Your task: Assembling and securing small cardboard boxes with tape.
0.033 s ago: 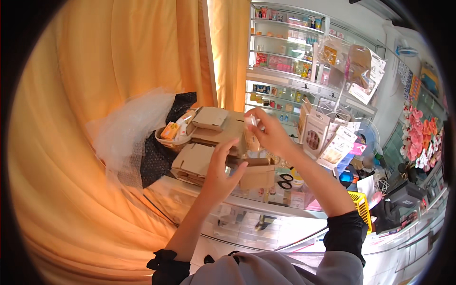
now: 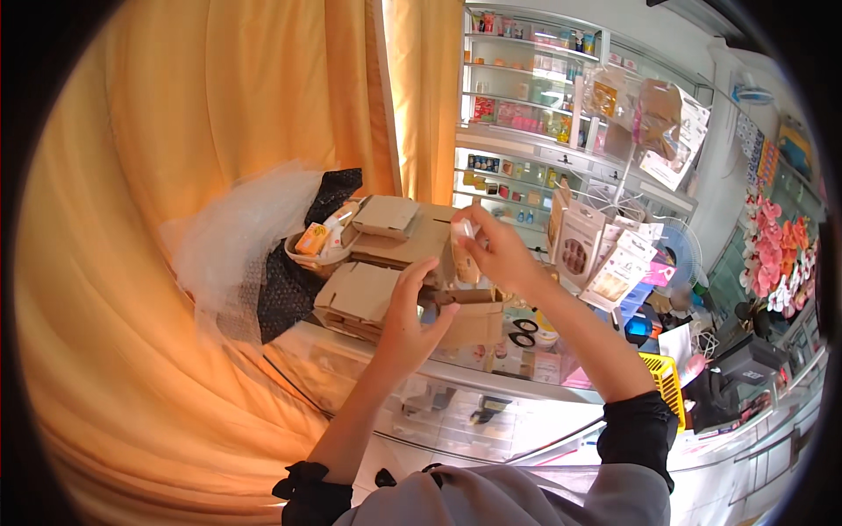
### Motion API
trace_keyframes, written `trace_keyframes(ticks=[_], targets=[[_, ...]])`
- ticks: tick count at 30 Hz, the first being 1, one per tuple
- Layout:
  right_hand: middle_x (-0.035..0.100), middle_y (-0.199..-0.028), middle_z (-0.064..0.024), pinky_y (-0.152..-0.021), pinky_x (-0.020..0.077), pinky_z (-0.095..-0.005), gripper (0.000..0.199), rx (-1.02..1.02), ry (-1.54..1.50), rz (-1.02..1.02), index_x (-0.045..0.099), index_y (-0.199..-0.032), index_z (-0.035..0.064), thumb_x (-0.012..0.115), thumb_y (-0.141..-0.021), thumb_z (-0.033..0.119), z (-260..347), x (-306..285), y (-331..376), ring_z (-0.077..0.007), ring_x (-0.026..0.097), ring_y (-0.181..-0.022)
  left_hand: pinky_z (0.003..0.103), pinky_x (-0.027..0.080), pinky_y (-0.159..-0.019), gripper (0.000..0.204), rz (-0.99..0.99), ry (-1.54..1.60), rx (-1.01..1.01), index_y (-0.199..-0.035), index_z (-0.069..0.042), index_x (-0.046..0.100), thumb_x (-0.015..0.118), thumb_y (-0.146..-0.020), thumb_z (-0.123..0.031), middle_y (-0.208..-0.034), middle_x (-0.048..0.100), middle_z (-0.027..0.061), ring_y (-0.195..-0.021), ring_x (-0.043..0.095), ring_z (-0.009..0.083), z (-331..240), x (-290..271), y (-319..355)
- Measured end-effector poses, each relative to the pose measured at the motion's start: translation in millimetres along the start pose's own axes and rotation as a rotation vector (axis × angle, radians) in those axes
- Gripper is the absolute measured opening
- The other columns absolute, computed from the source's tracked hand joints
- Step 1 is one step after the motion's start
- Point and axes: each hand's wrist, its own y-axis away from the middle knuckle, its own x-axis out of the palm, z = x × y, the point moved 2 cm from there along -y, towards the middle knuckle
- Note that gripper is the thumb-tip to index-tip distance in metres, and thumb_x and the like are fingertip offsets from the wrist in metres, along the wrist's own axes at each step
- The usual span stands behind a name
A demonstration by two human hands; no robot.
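My right hand (image 2: pixel 496 252) pinches a small, slim bottle (image 2: pixel 466 263) with a whitish top and a tan body, held upright above the counter. Its finer details are blurred. Below it stands a small open cardboard box (image 2: pixel 470 323), its dark inside partly showing. My left hand (image 2: pixel 405 317) is at the left side of this box, thumb and fingers apart, holding nothing. Whether its thumb touches the box edge I cannot tell. Left of that hand lies a stack of folded cardboard boxes (image 2: pixel 354 294). Another flat box (image 2: pixel 386 216) rests on brown cardboard behind.
A basket (image 2: pixel 307 261) with an orange packet and white items stands at the left, against black and clear bubble wrap (image 2: pixel 237 232). Black-handled scissors (image 2: pixel 524 333) lie on the glass counter (image 2: pixel 421 373). Rightward are a rack of hanging packs (image 2: pixel 581 248) and a yellow basket (image 2: pixel 664 386).
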Motion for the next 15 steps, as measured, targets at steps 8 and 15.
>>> trace_keyframes(ticks=[8, 15], targets=[[0.062, -0.096, -0.0065, -0.061, 0.0454, -0.0285, 0.027, -0.006, -0.138, 0.118, 0.048, -0.113, 0.0070, 0.058, -0.088, 0.001, -32.9, 4.6, 46.2, -0.0123, 0.056, -0.068, 0.036, 0.038, -0.103, 0.091, -0.085, 0.067, -0.217, -0.146, -0.003, 0.017, 0.076, -0.076, -0.006, -0.140, 0.034, 0.0198, -0.129, 0.039, 0.0282, 28.8, 49.8, 52.5], [0.063, -0.090, -0.0132, -0.067, 0.0462, -0.0365, 0.025, -0.062, -0.155, 0.181, 0.046, -0.110, 0.0101, 0.058, -0.088, 0.008, -32.8, 8.5, 55.6, -0.0256, 0.061, -0.074, 0.038, 0.039, -0.102, 0.104, 0.062, 0.332, -0.377, -0.148, -0.006, 0.007, 0.080, -0.073, -0.009, -0.136, 0.040, 0.0216, -0.121, 0.048, 0.0278, 47.3, 50.5, 59.8]])
